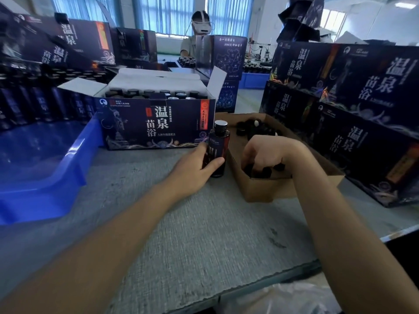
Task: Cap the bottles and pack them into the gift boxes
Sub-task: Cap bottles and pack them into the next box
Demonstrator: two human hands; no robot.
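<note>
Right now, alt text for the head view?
The left hand grips an upright bottle while the right hand reaches into a cardboard tray of black caps. Behind stands an open gift box holding bottles, with a blue bin to its left.

Packing workshop, stacked printed gift boxes [353, 91], blue bins [45, 173], worker opposite [195, 39] at bench

We saw a glossy bottle [218, 137], a matt cardboard tray [267, 189], a shiny blue plastic bin [74, 155] and a rough, woven-looking bench [204, 234].
</note>
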